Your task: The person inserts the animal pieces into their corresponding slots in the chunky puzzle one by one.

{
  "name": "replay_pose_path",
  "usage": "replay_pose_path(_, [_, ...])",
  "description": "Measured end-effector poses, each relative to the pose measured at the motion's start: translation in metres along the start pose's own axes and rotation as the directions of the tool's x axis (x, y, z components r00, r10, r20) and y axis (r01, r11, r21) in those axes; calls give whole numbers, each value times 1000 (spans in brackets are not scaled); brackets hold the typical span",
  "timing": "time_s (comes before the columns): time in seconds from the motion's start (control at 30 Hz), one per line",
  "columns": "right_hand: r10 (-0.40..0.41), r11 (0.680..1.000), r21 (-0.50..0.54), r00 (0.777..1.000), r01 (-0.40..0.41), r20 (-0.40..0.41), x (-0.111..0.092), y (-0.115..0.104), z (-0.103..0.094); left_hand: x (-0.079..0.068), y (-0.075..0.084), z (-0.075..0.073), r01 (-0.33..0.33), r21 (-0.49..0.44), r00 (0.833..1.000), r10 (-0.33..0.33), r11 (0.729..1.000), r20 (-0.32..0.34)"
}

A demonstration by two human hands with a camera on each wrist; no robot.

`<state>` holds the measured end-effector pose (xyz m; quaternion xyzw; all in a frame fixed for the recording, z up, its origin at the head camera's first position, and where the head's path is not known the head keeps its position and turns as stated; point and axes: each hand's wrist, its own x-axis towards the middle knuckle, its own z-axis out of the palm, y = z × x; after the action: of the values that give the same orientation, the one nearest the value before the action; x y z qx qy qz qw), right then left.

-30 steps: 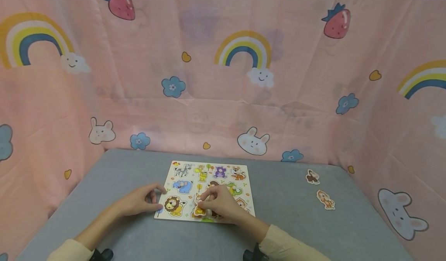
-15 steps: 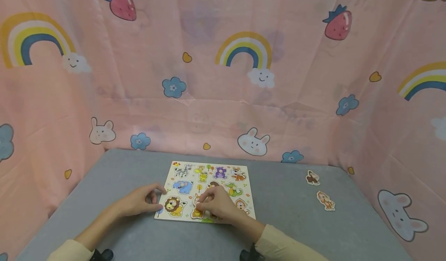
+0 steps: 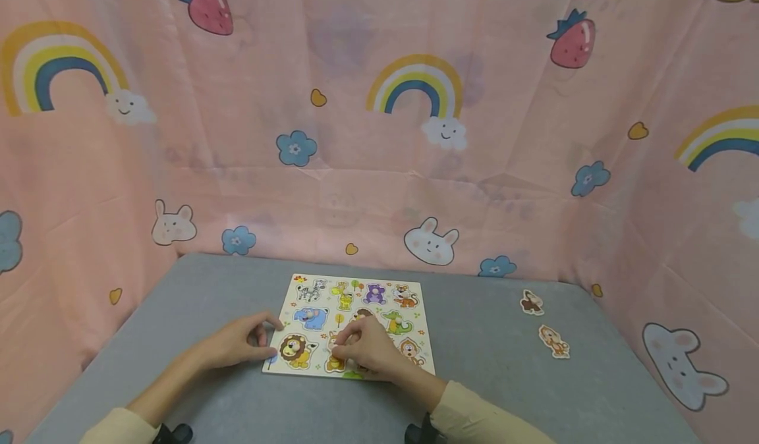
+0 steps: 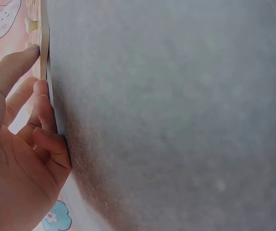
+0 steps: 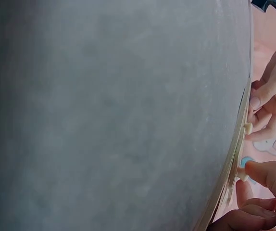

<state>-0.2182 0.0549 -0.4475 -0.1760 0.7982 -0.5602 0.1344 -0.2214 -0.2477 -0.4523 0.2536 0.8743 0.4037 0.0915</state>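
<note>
An off-white animal puzzle board [image 3: 420, 315] lies on the table. At its left edge, my left hand [image 3: 237, 342] holds it, thumb near the front corner and index finger farther back. The left wrist view shows the thumb tip against the board's thin edge [image 4: 44, 38]. My right hand [image 3: 376, 352] pinches a kangaroo puzzle piece [image 3: 334, 365] by its small wooden knob [image 5: 241, 174] between thumb and index finger. The piece lies over the front row, right of the lion piece [image 3: 298, 351]. Part of the board's middle is hidden behind this hand.
Two loose animal pieces lie on the right of the grey table [image 3: 486, 365]: a dark brown one [image 3: 532, 302] and an orange-brown one [image 3: 554, 341]. A pink patterned curtain [image 3: 356, 200] hangs behind and at both sides.
My right hand has shifted slightly left with the kangaroo piece, which now sits straighter and lower over the board. The left hand and the board stay where they were.
</note>
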Motion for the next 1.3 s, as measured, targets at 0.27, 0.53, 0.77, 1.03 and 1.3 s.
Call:
replay_pose_path(0.27, [4,1000,-31,1000,-4,-16,2,1,2,0,1,-1,0,-3,1000,0,1000,0])
replay_pose_path(0.53, [2,998,-61,1000,-4,-23,3,1,1,0,2,-1,5,0,1000,-5,1000,1])
replay_pose_path(0.77, [26,997,-70,999,-28,-31,4,0,0,0,2,-1,-8,-1,1000,8,1000,6])
replay_pose_path(1.03, [21,995,-98,999,-25,-35,3,-1,-1,0,2,-1,-7,-8,1000,7,1000,12])
replay_pose_path(1.3, [-2,994,-108,1000,-1,-27,3,-3,-1,-1,3,-1,2,9,1000,-2,1000,4])
